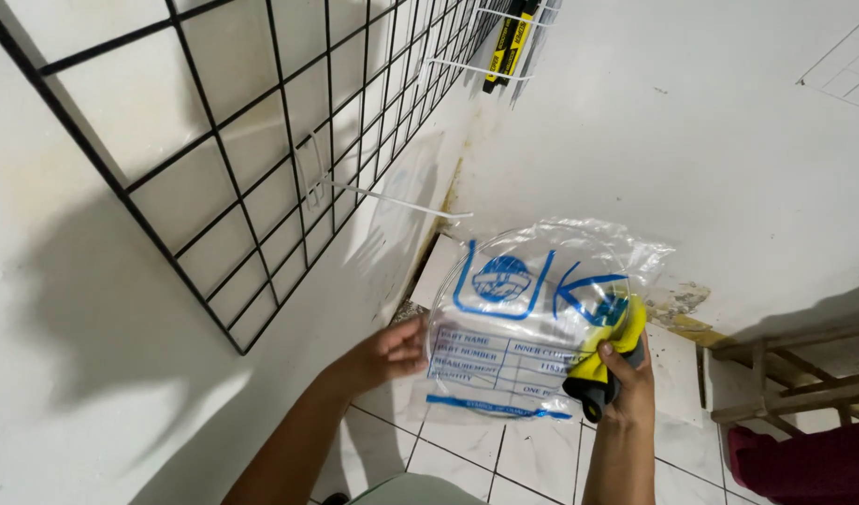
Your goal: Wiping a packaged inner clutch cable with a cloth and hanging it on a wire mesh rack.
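A clear plastic bag (523,309) with blue printing is held up in front of a white wall corner. My left hand (392,353) pinches the bag's left edge. At the bag's lower right, my right hand (626,383) grips a yellow and black tool (605,360). The tool's yellow end pokes into or behind the bag; I cannot tell which.
A black wire grid panel (252,159) hangs on the left wall with a white wire hook (392,201) sticking out. Yellow and black items (506,47) hang on a white rack at the top. A wooden frame (785,374) and dark red cloth (803,468) sit at lower right, above a white tiled floor (467,463).
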